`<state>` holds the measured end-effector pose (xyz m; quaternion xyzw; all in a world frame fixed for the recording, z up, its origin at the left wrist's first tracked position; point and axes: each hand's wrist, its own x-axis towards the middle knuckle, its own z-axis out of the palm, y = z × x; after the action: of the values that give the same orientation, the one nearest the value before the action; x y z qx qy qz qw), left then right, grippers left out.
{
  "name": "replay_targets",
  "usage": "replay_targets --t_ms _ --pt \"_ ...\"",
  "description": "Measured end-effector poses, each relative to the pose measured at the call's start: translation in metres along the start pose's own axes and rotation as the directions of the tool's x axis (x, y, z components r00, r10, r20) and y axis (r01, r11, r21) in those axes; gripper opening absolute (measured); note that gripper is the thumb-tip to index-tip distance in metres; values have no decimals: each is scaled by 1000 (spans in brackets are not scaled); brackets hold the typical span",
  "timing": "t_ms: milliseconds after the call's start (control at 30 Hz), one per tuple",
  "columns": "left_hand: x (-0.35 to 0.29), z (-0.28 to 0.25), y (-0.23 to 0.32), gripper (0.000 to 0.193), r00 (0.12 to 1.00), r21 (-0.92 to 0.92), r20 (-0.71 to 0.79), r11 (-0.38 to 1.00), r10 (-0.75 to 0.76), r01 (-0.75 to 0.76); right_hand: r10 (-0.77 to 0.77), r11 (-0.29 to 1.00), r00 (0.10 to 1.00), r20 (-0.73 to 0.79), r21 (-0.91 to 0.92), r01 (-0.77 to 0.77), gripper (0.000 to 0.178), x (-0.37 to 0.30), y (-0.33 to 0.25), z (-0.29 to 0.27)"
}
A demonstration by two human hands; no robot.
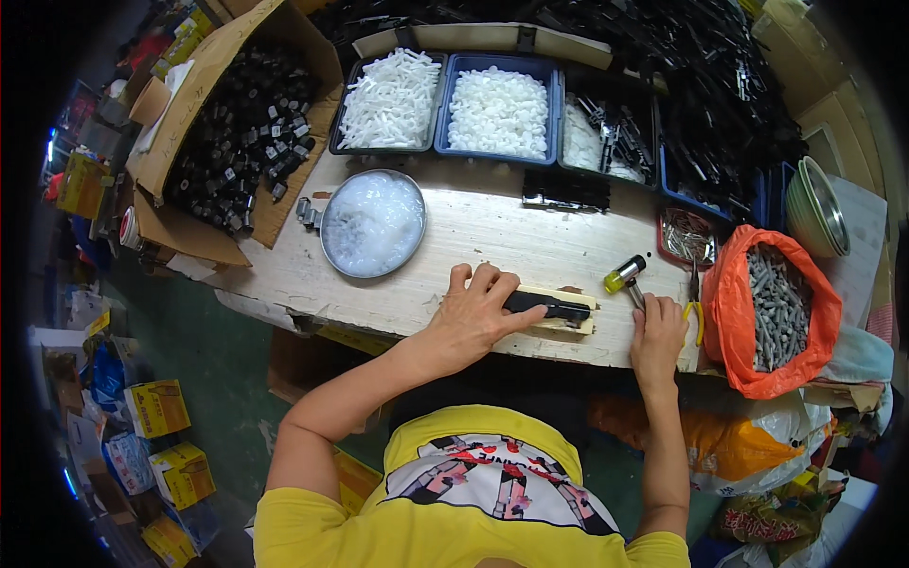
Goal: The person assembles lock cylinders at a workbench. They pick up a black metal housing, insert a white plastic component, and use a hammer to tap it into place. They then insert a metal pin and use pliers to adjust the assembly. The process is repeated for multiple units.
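Observation:
My left hand [475, 320] is closed over a long black part [554, 305], its thumb stretched along the part's near side. That part lies in a pale yellow block [584, 327] near the table's front edge. To the right, my right hand [658, 343] is wrapped round the handle of a small hammer [623, 275]. The hammer's yellow and black head points away from me, apart from the block. Beside my right hand are yellow-handled pliers [698, 317], partly hidden by the orange bag.
A round dish [421, 222] of whitish, jelly-like stuff stands left. Behind are bins of white plastic pieces [393, 99] and black parts [615, 133]. A carton [156, 142] of black pieces is far left. An orange bag [729, 331] of grey plugs and stacked bowls [819, 208] stand right.

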<state>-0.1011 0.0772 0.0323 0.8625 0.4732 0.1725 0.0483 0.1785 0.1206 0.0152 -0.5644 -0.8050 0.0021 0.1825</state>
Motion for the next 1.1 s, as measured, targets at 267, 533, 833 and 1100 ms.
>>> replay_targets --t_ms 267,533,833,1100 --pt "3 -9 0 49 993 69 97 995 70 -77 -117 917 992 50 388 88 20 1 -53 -64" --pt "8 -10 2 46 989 98 123 991 84 -96 -180 978 967 182 142 155 16 0 -72 -56" --pt "10 -9 1 50 993 12 79 996 92 -93 -131 991 951 282 34 126 12 0 -77 -56" --pt "15 -6 -6 64 991 -256 -55 961 -119 101 -232 934 970 -66 264 241 12 12 -83 -62"
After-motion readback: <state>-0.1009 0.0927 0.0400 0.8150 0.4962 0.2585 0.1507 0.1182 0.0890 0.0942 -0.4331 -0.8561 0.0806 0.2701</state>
